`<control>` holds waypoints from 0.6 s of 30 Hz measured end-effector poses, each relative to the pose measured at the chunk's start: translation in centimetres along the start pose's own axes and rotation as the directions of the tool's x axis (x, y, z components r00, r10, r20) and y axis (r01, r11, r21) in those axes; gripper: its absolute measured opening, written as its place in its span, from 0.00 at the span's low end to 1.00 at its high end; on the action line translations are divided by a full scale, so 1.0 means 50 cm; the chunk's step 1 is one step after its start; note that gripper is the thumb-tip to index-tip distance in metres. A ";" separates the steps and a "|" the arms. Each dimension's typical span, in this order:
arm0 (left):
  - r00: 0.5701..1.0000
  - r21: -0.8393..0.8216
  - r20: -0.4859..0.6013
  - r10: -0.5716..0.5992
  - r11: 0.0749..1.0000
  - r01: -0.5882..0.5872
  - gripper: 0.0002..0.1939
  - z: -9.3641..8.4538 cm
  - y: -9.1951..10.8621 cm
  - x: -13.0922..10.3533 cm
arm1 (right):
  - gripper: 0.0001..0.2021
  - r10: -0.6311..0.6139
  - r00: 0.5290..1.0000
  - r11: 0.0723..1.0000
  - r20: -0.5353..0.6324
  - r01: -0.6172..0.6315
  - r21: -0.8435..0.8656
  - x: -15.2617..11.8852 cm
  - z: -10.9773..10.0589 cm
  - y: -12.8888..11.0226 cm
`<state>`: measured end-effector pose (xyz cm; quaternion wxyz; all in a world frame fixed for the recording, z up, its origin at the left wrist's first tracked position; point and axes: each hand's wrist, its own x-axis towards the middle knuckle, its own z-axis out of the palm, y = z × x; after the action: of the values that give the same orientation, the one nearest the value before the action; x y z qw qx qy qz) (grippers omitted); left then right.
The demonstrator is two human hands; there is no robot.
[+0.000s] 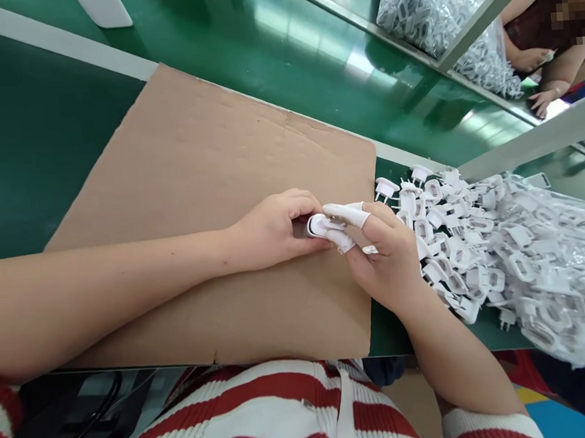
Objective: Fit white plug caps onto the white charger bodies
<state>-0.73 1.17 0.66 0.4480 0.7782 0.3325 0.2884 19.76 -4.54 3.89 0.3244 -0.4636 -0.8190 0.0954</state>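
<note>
Together, your left hand and right hand pinch a small, white plastic piece.
Brace left; guide right lightly.

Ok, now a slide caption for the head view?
Head view: both hands, the left and the right, hold a small white part above brown cardboard, beside piled white plug pieces.

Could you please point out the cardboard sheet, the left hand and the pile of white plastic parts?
Cardboard sheet (208, 165): head view, its bare upper middle.
Left hand (268, 231): head view, back of the hand.
White plastic parts (458, 254): head view, middle of the loose pile.
</note>
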 end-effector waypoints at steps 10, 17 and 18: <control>0.999 -0.014 -0.016 0.037 0.999 -0.037 0.11 0.002 -0.007 -0.001 | 0.17 -0.124 0.989 0.990 -0.082 0.118 -0.081 0.003 0.014 -0.006; 0.999 0.006 -0.022 0.043 0.999 -0.043 0.11 0.004 -0.011 -0.003 | 0.12 -0.142 0.990 0.974 -0.016 0.137 -0.181 0.009 0.012 -0.010; 0.999 0.010 -0.024 0.044 0.999 -0.044 0.11 0.004 -0.010 -0.003 | 0.12 -0.141 0.990 0.969 -0.007 0.137 -0.203 0.009 0.011 -0.013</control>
<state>-0.81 1.13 0.08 0.4339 0.7838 0.3221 0.3061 18.79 -4.44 3.96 0.2903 -0.4368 -0.8513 -0.0164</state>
